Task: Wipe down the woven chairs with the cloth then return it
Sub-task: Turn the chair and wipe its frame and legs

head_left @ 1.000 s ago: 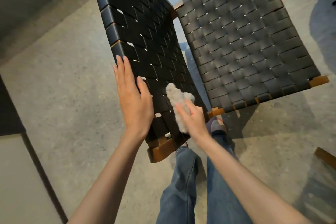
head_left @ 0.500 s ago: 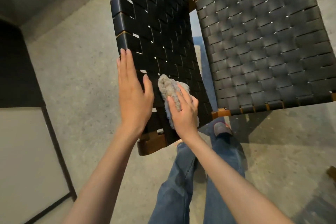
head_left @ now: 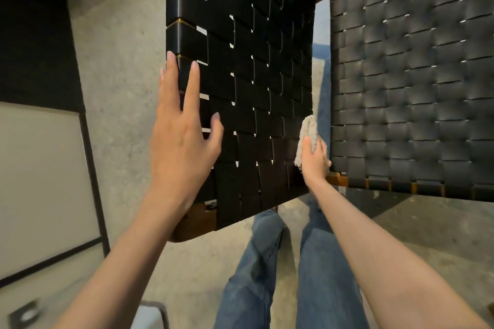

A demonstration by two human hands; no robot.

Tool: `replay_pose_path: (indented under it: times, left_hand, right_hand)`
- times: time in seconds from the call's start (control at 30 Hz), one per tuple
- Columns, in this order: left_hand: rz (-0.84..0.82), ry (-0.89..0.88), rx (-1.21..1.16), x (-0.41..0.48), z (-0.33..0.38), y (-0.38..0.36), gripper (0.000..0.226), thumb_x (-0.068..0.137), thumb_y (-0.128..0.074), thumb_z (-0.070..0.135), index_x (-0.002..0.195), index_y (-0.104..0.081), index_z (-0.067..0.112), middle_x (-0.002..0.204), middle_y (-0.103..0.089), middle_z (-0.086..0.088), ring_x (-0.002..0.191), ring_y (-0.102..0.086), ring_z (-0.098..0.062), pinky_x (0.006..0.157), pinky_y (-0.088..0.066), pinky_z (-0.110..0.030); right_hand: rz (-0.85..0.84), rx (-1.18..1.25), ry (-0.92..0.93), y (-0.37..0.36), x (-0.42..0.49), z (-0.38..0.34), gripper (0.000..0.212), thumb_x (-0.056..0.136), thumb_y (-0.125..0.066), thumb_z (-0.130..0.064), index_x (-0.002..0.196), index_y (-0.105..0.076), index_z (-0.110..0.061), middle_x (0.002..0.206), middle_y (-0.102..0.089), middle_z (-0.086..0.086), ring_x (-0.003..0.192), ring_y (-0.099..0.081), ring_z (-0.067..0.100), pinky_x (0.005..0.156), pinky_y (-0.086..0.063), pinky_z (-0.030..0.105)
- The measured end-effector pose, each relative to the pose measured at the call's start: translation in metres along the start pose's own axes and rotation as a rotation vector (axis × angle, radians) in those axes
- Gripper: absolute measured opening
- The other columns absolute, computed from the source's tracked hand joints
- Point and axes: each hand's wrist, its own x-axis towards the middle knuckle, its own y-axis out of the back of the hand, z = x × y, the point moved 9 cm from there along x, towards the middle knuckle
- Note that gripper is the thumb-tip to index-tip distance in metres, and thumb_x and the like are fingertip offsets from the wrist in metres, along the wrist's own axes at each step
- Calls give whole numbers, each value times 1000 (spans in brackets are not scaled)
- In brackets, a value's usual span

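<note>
I have my left hand (head_left: pixel 181 136) flat against the left edge of the black woven panel (head_left: pixel 254 61) that fills the upper middle of the frame. The fingers are straight and spread, the thumb is out, and it grips nothing. I judge it is there to brace the chair so the webbing does not give or swing under the wiping.

My right hand (head_left: pixel 314 160) is at centre right, its fingers curled round the bunched pale cloth (head_left: pixel 307 128). The cloth is pressed to the panel's right edge, in the narrow gap before the second woven panel (head_left: pixel 414 75) at upper right. That edge is awkward to reach, so the cloth is wadded small rather than spread. Whether the two panels belong to one chair I cannot tell. The wooden frame corner (head_left: pixel 195 224) shows below my left wrist.
</note>
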Motion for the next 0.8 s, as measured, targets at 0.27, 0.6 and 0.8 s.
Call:
replay_pose_path:
  times: [0.27, 0.6, 0.8]
  left_hand:
    - [40, 76, -254, 0, -5, 6, 50, 100, -41, 14, 149, -28, 15, 159, -13, -2, 146, -11, -14, 117, -12, -16]
    - [129, 196, -677, -3, -23, 14, 49, 102, -30, 3, 149, -21, 13, 149, -34, 3, 131, -28, 15, 105, -23, -5]
    - [56, 158, -557, 8, -26, 8, 45, 103, -36, 16, 147, -29, 16, 155, -27, 2, 141, -21, 1, 113, -18, -13]
  right_hand:
    - [-9, 163, -26, -3, -53, -31, 49, 98, -36, -51, 142, -34, -31, 146, -31, 3, 132, -29, 30, 95, -32, 39]
    - [-176, 148, 650, -20, -205, -207, 47, 92, -37, -48, 138, -39, -45, 153, -23, -15, 120, -19, 5, 89, -19, 4]
    - [34, 104, 742, -15, -177, -209, 47, 92, -43, -47, 135, -49, -31, 147, -39, -6, 112, -30, 10, 84, -35, 22]
